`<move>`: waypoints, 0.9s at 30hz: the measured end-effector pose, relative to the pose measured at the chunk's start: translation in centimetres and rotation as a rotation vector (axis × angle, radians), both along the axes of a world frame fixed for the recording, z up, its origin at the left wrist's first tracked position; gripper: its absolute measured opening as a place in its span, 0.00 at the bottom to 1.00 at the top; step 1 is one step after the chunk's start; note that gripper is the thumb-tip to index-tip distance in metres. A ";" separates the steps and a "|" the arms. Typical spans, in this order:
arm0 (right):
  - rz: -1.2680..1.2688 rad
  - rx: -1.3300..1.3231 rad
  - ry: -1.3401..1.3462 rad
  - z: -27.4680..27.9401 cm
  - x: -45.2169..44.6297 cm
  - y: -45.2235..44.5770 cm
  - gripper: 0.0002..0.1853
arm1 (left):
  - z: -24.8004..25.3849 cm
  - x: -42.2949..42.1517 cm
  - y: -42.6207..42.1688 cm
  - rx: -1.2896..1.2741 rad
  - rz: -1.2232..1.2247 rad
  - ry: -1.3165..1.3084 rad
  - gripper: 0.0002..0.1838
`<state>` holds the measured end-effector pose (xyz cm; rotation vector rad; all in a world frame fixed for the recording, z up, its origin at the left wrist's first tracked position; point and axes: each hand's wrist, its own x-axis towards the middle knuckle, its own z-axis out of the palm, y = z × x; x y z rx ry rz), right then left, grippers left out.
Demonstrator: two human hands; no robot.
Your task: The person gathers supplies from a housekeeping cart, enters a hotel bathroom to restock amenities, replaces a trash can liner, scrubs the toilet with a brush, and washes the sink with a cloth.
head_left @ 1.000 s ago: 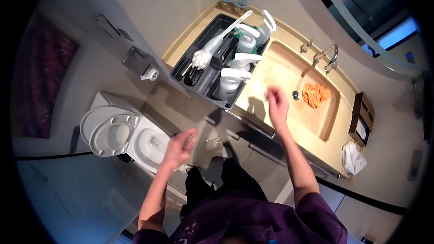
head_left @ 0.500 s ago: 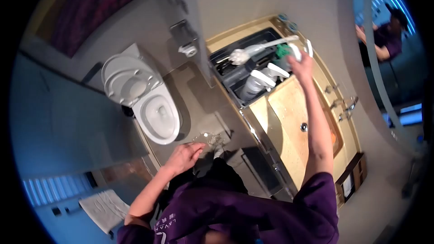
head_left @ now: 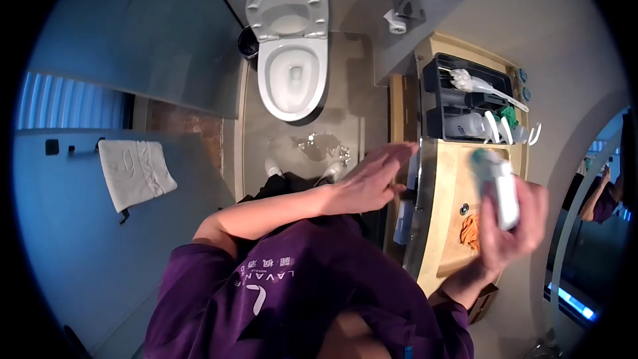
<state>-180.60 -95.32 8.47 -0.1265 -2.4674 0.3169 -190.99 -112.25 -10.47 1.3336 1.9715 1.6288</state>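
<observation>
My right hand is wrapped around what looks like a white-handled scrub brush. Its greenish end is smeared by motion. Hand and brush are above the basin, where a crumpled orange cloth lies near the drain. My left hand is held in front of my body beside the counter edge, fingers stretched out and holding nothing. A dark caddy stands on the counter beyond the basin. It holds a white-headed brush, spray bottles and a green cloth.
A toilet with its lid raised stands ahead, with a dark bin beside it. Water glistens on the floor near my feet. A white towel hangs at the left. A mirror is on the right.
My right hand has come back from the caddy with the white-handled brush. My left hand has moved right and its fingers have straightened. The view has turned, bringing the toilet to the top middle.
</observation>
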 end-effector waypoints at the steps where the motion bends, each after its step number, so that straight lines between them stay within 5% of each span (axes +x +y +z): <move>1: 0.005 -0.145 -0.027 -1.8 -1.0 -1.6 0.20 | 0.8 -0.1 -0.3 -0.049 -0.005 -0.019 0.42; 4: -0.047 -0.721 -0.110 -8.4 -3.9 -6.2 0.17 | -2.9 1.0 -2.5 0.070 0.352 -0.152 0.42; 5: -0.061 -0.820 -0.094 -10.8 -5.0 -7.6 0.17 | -3.8 -0.1 -4.4 -0.115 0.379 -0.156 0.40; 9: 0.040 -0.874 -0.100 -17.8 -9.5 -13.9 0.25 | -7.3 -3.5 -11.5 -0.250 0.361 -0.291 0.38; 10: 0.102 -0.892 -0.104 -18.3 -10.9 -15.4 0.28 | -7.4 -4.1 -13.4 -0.258 0.257 -0.495 0.41; 13: 0.115 -1.404 -0.326 -20.1 -13.7 -19.9 0.25 | -8.8 -4.8 -16.8 -0.118 0.098 -0.746 0.45; 14: 0.165 -1.309 -0.400 -20.8 -14.4 -20.4 0.19 | -9.6 -4.7 -17.7 0.028 0.045 -0.792 0.46; 16: 0.330 -1.209 -0.442 -24.5 -15.6 -21.7 0.15 | -12.5 -4.3 -19.7 -0.128 0.108 -0.827 0.48; 20: 0.378 -0.972 -0.491 -33.5 -16.9 -25.7 0.19 | -20.6 -1.6 -26.0 -0.605 0.485 -0.302 0.41; 22: 0.246 -0.913 -0.617 -37.3 -17.5 -26.9 0.21 | -20.6 -1.5 -28.8 -0.555 0.629 -0.569 0.33; 27: 0.101 -0.839 -0.924 -43.8 -16.8 -25.3 0.22 | -19.5 -1.8 -34.3 -0.596 0.765 -0.638 0.20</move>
